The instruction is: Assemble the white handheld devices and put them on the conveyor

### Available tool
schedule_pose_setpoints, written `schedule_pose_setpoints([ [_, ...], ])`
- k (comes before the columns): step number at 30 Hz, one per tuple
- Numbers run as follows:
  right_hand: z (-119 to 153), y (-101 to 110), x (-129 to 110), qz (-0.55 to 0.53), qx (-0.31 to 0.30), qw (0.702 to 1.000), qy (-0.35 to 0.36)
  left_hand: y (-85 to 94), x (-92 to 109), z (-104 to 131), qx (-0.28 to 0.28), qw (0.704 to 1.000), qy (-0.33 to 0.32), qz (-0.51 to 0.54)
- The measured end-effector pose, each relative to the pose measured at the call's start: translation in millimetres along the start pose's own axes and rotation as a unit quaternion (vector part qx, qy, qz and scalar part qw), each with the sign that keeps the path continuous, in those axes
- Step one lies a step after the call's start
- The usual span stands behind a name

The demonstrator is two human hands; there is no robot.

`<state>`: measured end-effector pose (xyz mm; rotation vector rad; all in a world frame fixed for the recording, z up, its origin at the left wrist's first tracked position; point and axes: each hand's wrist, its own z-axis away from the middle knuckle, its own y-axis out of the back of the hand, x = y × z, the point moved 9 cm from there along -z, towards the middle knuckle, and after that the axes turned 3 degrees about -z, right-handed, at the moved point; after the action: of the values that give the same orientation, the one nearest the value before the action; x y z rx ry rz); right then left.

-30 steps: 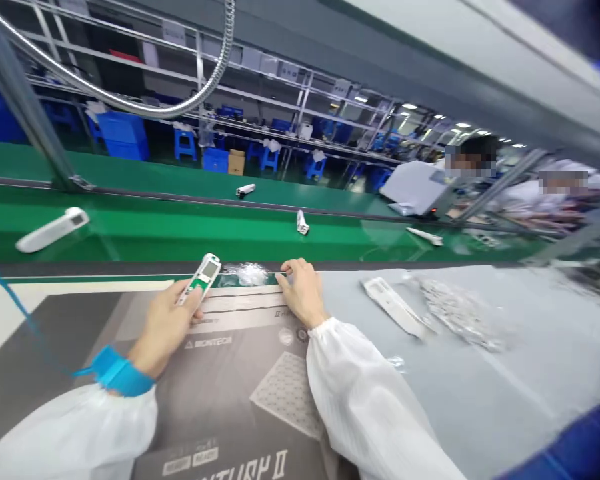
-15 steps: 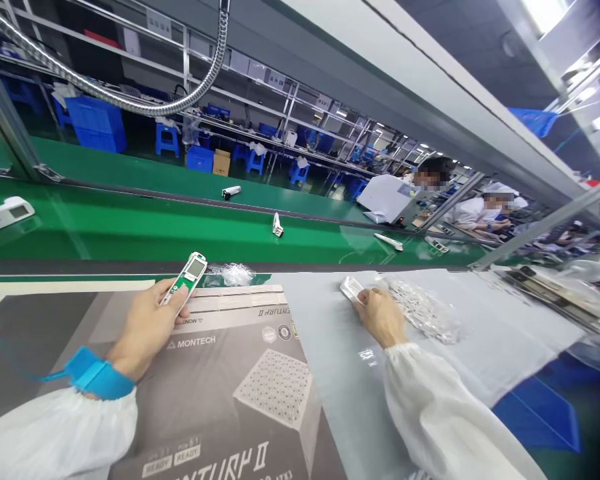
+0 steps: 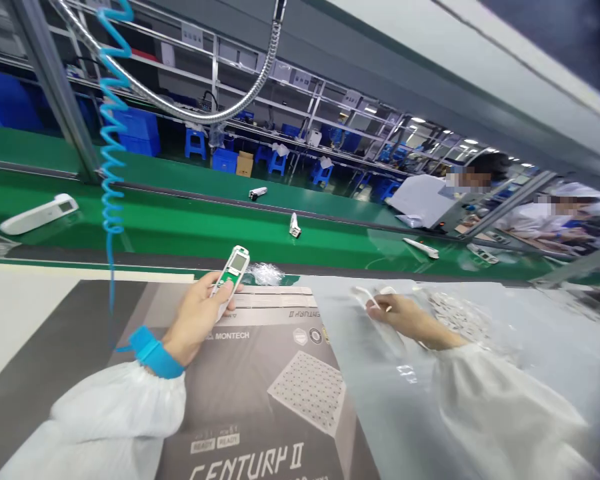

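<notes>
My left hand [image 3: 196,319], with a blue band at the wrist, grips a white handheld device [image 3: 239,261]. Its small grey screen and green circuit board are exposed, and the thumb lies over the board. Below it is a dark printed cardboard box panel [image 3: 240,380]. To the right, my right hand [image 3: 407,319] pinches a thin white plastic frame-like piece [image 3: 365,294], somewhat blurred by motion. A clear plastic bag [image 3: 397,343] lies under that hand. Beside it sits a pile of small white parts [image 3: 460,317] in clear plastic.
Beyond the work surface runs a green conveyor belt [image 3: 205,227] carrying a white device [image 3: 40,215] and several other white housings. A blue coiled cord [image 3: 113,133] hangs at left. Crumpled clear film [image 3: 266,273] lies near the box panel. Two people sit at the far right.
The view has swung left, so things appear further right. My right hand has turned, and the white piece in it now sits tilted up. My left hand keeps its hold on the device.
</notes>
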<state>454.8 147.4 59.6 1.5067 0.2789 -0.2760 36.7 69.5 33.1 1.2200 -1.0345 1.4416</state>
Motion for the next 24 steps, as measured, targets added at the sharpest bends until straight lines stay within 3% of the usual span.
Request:
schedule_pose_setpoints([
  [3,7,-19,-51,-0.193,-0.097,0.976,0.018,-6.1,-1,-2,-0.010,1.000,-0.024,0.003],
  [6,17,-51,-119,-0.387,-0.124,0.913,0.034,-10.4,-5,-4,-0.007,0.998,-0.046,-0.040],
  [8,24,-83,-166,-0.488,-0.159,0.857,0.045,-14.8,-6,-3,-0.013,0.995,-0.073,-0.068],
  [10,31,-111,-209,-0.589,-0.200,0.780,0.069,-20.8,-3,0,-0.033,0.990,-0.110,-0.088],
  [12,37,-127,-237,-0.663,-0.223,0.708,0.092,-25.0,1,4,-0.048,0.983,-0.142,-0.107],
  [13,38,-132,-244,-0.686,-0.226,0.685,0.097,-25.8,2,5,-0.052,0.980,-0.152,-0.117],
  [15,39,-135,-245,-0.705,-0.219,0.668,0.097,-25.4,4,6,-0.051,0.977,-0.161,-0.134],
  [21,33,-123,-231,-0.693,-0.171,0.689,0.125,-33.1,9,13,-0.064,0.970,-0.175,-0.156],
  [24,33,-126,-231,-0.753,-0.157,0.637,0.057,-45.1,15,24,-0.051,0.944,-0.223,-0.236],
])
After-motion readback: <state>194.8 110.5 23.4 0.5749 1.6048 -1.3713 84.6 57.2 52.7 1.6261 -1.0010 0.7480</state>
